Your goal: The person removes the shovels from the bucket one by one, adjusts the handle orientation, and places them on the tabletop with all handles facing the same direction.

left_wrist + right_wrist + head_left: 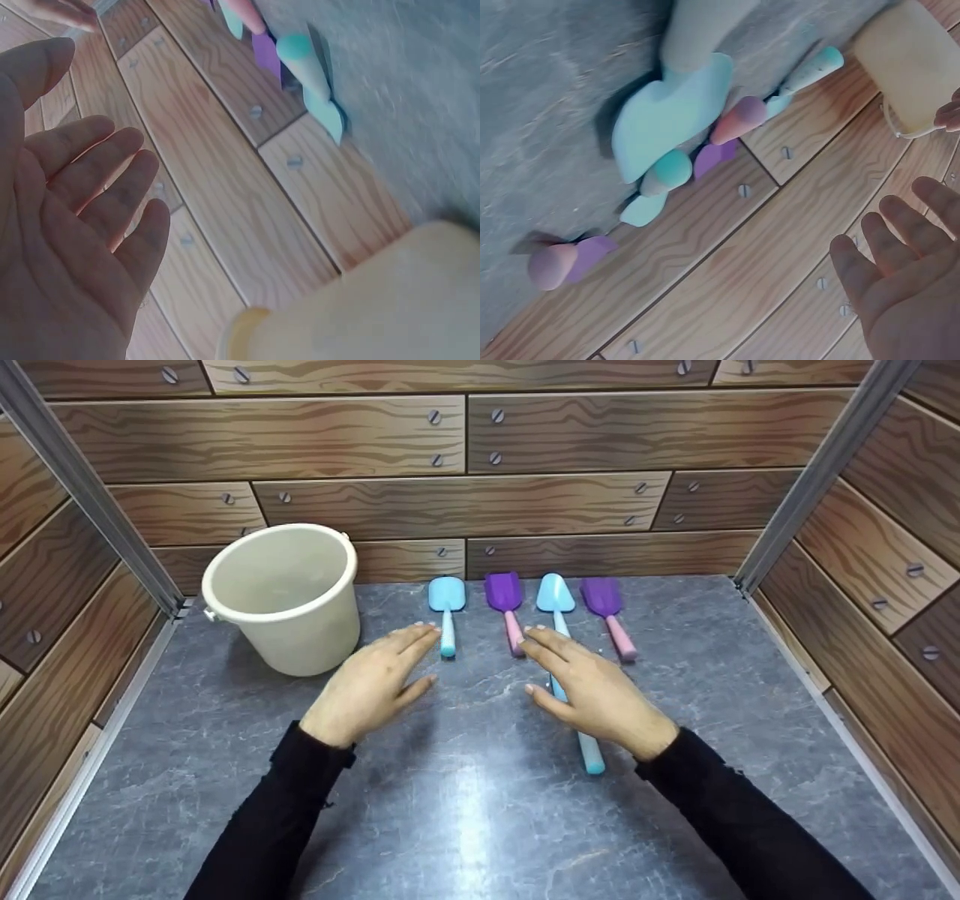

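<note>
My left hand (371, 684) hovers over the table with fingers straight and holds nothing; a cream bucket (307, 641) stands to its left. Ahead of it lies a light blue toy shovel (447, 594). My right hand (600, 695), also with straight fingers and nothing held, is above another light blue shovel (591, 754), whose middle it hides in the head view; its wide blade (671, 112) shows in the right wrist view. Farther back lie a purple shovel with a pink handle (503, 591), a light blue one (555, 592) and a second purple one (602, 596).
The grey marbled tabletop (465, 810) is enclosed by wood-patterned walls (360, 439) at the back and both sides. Metal strips (795, 472) run up the corners. The bucket stands near the back left corner, upright, its mouth facing up.
</note>
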A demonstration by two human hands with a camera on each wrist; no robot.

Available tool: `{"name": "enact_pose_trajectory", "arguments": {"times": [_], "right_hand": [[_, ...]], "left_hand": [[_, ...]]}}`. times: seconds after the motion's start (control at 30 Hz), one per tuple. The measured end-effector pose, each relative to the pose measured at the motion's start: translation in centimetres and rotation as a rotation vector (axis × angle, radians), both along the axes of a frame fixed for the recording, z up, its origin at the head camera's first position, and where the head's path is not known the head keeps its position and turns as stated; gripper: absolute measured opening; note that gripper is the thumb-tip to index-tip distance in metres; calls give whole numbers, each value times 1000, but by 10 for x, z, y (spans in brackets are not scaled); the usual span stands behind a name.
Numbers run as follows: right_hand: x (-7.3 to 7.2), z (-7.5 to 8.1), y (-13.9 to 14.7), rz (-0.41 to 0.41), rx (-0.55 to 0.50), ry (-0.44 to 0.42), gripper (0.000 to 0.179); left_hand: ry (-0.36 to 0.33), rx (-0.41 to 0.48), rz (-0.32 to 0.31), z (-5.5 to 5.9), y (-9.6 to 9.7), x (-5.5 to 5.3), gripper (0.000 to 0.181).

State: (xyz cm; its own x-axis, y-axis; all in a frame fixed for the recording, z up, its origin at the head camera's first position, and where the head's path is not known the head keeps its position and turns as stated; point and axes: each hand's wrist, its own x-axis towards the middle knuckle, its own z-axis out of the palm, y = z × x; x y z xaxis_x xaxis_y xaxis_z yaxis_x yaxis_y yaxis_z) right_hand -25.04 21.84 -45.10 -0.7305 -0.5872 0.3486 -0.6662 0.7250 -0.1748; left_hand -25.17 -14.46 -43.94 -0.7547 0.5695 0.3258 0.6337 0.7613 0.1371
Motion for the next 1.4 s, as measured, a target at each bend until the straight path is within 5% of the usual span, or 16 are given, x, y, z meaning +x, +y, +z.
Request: {"name": "enact_pose_trajectory", "arguments": {"times": [0.3,0.9,1.4], "right_hand": [[2,6,-16,21,21,13,71],[11,16,-41,81,69,13,73],[17,14,-55,116,117,2,75]], "left_hand": [[92,-7,77,11,-19,-3,67],[113,75,181,29,-50,-7,70],[108,93,331,30,-70,-13,67]]}}
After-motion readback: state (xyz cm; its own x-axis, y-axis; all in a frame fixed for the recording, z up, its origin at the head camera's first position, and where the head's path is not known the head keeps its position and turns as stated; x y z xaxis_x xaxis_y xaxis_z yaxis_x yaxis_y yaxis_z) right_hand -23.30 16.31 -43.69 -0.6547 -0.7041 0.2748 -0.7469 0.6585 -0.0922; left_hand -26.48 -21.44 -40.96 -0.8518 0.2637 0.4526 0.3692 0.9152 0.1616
